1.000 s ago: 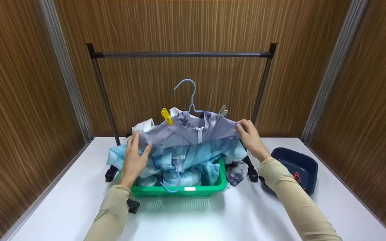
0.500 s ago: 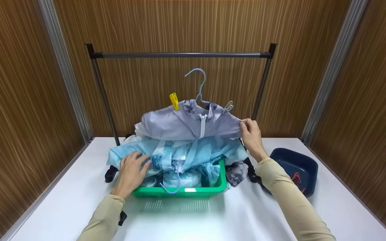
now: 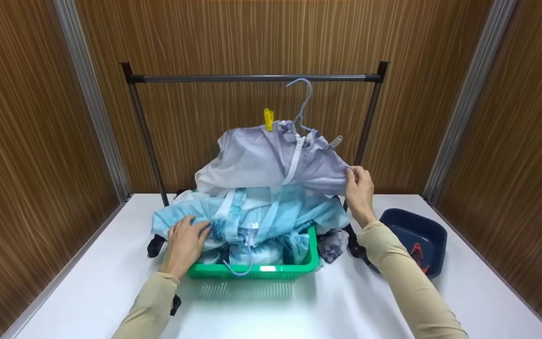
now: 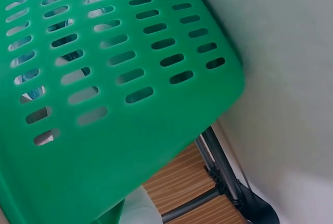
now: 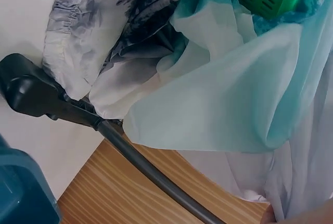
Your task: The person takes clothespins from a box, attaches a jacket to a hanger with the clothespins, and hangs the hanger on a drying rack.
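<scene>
My right hand pinches the right sleeve edge of a lavender zip jacket with a pale hem. A light blue hanger carries the jacket, its hook overlapping the rack bar in the head view. A yellow clothespin and a grey clothespin sit at its shoulders. My left hand rests, fingers loosely bent, on a light blue garment heaped over the green basket. Another hanger hooks over the basket's front. The left wrist view shows the basket's slotted side, not the hand.
A black clothes rack stands behind the basket, its black feet on the white table. At the right, a dark blue bin contains red clothespins. Grey patterned cloth spills beside the basket.
The left hand has let go of the jacket's left side and come down onto the blue garment. The jacket and hanger have risen and shifted right, with the right hand still pinching the sleeve.
</scene>
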The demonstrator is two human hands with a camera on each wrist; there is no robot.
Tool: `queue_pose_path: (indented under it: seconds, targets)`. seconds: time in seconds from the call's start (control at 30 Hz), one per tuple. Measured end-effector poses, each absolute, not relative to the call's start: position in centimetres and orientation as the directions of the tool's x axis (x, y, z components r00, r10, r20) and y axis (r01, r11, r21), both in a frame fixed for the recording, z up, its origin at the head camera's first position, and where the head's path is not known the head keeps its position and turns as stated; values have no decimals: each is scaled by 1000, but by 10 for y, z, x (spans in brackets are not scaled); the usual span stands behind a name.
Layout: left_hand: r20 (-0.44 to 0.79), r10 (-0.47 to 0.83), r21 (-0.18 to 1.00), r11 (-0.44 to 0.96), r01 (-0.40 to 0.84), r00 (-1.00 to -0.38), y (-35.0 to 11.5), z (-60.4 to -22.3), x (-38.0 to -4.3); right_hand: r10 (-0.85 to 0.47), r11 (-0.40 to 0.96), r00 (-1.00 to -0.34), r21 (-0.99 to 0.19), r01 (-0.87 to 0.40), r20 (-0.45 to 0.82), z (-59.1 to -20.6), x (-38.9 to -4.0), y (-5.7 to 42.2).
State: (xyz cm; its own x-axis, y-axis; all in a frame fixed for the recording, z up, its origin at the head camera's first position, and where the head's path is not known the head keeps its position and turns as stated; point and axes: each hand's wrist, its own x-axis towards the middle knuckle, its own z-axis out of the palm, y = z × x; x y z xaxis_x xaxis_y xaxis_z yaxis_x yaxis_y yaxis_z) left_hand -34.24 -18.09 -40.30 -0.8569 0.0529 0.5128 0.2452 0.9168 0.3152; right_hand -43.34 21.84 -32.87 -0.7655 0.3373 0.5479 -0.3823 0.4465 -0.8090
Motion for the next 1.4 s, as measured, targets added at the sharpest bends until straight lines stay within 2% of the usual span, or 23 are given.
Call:
queue_pose_path:
  seconds: [0.4, 0.6, 0.8, 0.93, 1.2, 1.4]
  targets:
    - [514, -9, 342, 919, 195, -857, -177, -401, -342, 523, 484, -616, -800, -354, 589, -320, -433, 233]
    - [524, -1, 359, 907, 220, -852, -178, -402, -343, 586, 482, -577, -817, -318, 569, -310, -430, 243]
    - [466, -22, 384, 905, 180, -884, -179, -401, -342, 643, 465, -530, -831, -305, 554, -299, -428, 258]
    - [470, -19, 384, 905, 186, -882, -176, -400, -343, 689, 448, -486, -843, -298, 538, -294, -425, 273]
    - [478, -12, 385, 902, 197, -878, -175, -401, -345, 693, 519, -391, -796, -312, 605, -298, -424, 285]
    - [484, -15, 387, 901, 198, -875, -174, -403, -345, 674, 564, -390, -778, -276, 627, -305, -424, 285]
